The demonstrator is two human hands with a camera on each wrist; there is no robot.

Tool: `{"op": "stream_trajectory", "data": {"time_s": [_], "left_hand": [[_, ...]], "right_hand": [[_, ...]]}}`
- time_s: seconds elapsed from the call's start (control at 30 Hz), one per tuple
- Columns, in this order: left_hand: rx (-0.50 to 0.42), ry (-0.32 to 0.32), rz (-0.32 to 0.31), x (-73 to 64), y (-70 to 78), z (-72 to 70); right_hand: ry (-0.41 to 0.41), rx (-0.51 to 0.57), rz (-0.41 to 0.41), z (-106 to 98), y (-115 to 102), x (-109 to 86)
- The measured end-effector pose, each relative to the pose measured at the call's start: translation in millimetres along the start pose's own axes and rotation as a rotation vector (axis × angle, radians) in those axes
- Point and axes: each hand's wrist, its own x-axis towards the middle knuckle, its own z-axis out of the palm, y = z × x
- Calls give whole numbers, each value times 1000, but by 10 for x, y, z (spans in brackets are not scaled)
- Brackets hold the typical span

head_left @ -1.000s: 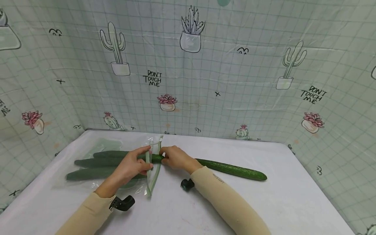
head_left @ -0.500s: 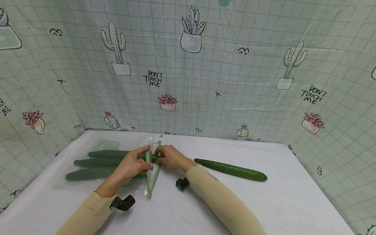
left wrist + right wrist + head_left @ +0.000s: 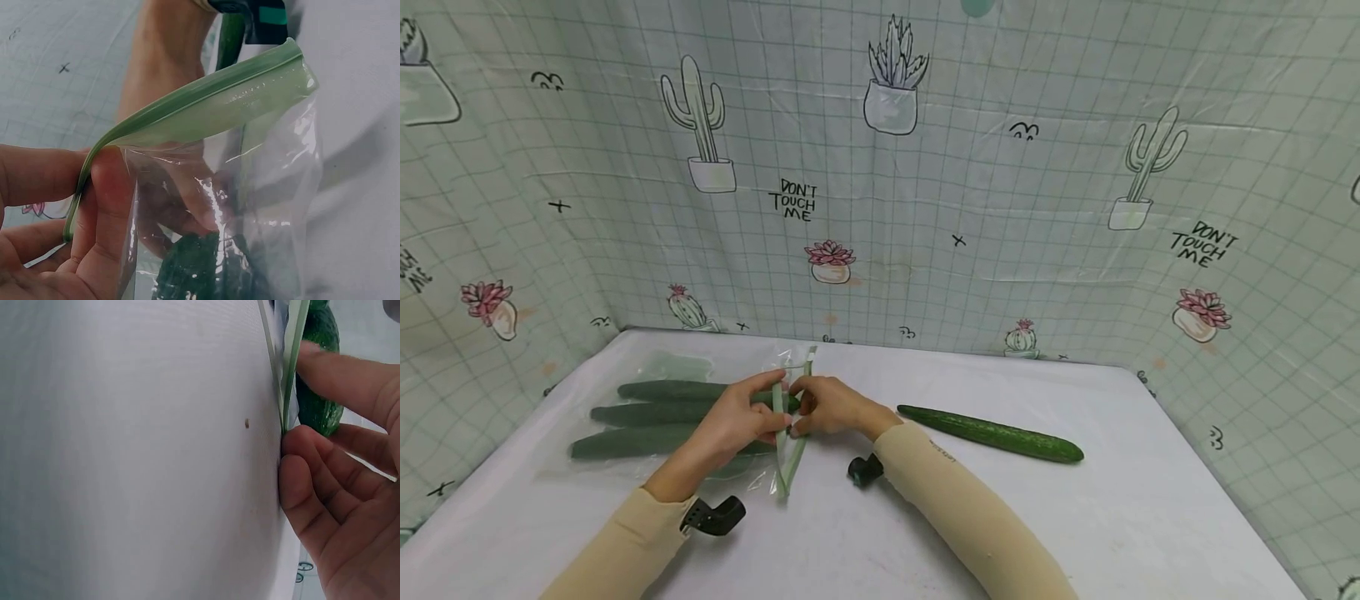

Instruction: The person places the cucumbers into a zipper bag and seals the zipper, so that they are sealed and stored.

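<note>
My left hand [image 3: 739, 423] pinches the green-edged mouth of a clear zip bag [image 3: 219, 100], which lies on its side. Seen through the film, several cucumbers [image 3: 625, 443] lie side by side with their far ends to the left. At the bag's mouth my right hand [image 3: 835, 407] has thumb and fingers around the near end of the back cucumber [image 3: 320, 409]. Most of that cucumber is inside the bag, partly behind the left hand. One more cucumber [image 3: 992, 433] rests on the table, to the right of the right hand.
The table has a white cover [image 3: 1120, 517]. A grid-patterned curtain [image 3: 955, 183] with cactus drawings rises behind it and along both sides. A black wrist camera mount [image 3: 715, 517] sticks out from the left wrist.
My right hand has moved left toward the bag's mouth, and the back cucumber has slid further left into the bag. The left hand keeps its hold. The loose cucumber has stayed put.
</note>
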Motion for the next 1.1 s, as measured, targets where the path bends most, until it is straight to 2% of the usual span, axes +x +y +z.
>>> {"op": "stream_trajectory", "data": {"time_s": [0.33,0.63,0.87,1.1], "left_hand": [[-25,2,13,-4,33,-62],[-31,3,10,4,20,-71],[-17,2,9,3,31,-64],[0,18,-7,6,26,-64]], "right_hand": [[-12,-62,-51,21,-16,11],[-17,-61,-43,16,-16,-34],[-2,59,-17,-131,77,-224],[17,19,-1,-365,185,-559]]}}
